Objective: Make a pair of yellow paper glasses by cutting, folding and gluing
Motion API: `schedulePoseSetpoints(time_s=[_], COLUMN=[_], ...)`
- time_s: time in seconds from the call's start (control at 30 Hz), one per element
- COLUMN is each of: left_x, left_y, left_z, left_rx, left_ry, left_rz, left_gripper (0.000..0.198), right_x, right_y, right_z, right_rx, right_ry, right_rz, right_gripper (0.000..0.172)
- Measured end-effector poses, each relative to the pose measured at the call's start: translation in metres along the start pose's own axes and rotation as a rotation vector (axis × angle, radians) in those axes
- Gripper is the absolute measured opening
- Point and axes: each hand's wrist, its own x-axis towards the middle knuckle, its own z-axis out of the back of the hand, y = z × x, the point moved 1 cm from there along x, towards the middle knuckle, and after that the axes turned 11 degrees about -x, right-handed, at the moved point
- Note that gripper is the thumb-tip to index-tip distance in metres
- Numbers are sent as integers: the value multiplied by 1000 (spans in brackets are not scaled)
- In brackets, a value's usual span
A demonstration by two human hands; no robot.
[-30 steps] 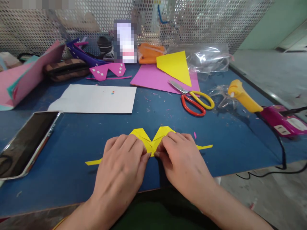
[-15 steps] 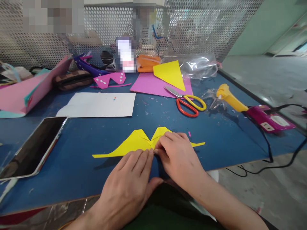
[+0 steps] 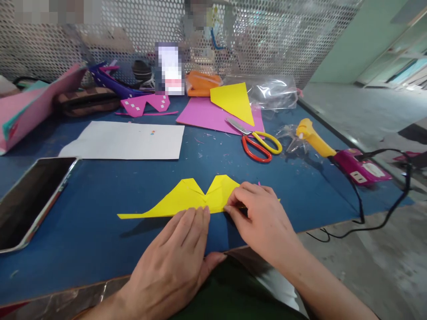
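A yellow paper cutout [image 3: 176,198] shaped like glasses, with two peaks, a V notch and a thin strip at each end, lies near the table's front edge. My left hand [image 3: 173,244] rests flat, fingers stretched out, their tips on the cutout's lower edge just below the notch. To the right, my right hand [image 3: 260,213] has thumb and fingers pinched on the same lower edge. It covers much of the cutout's right side. Creases run across the paper near the notch.
Scissors [image 3: 255,144], a yellow glue gun [image 3: 315,138] and a purple power strip [image 3: 358,166] with cables lie right. A phone [image 3: 30,200] and white sheet [image 3: 126,140] lie left. Behind are pink paper glasses [image 3: 145,106], purple paper [image 3: 193,116] and yellow paper [image 3: 235,100].
My right hand has slid rightward along the cutout's lower edge, away from the left fingertips. My left hand stays pressed at the middle. The view has shifted slightly.
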Motion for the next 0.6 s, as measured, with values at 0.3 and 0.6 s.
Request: schedulePoseSetpoints(time_s=[0.3, 0.6], left_x=[1, 1], left_y=[2, -3], left_z=[0, -2], left_rx=[23, 28], left_ry=[56, 62], left_rz=[26, 44], left_gripper=[53, 52], right_x=[0, -6], right_y=[6, -7], right_z=[1, -1], right_rx=[-120, -4], right_ry=[32, -47], right_rz=[45, -34], right_gripper=[15, 17])
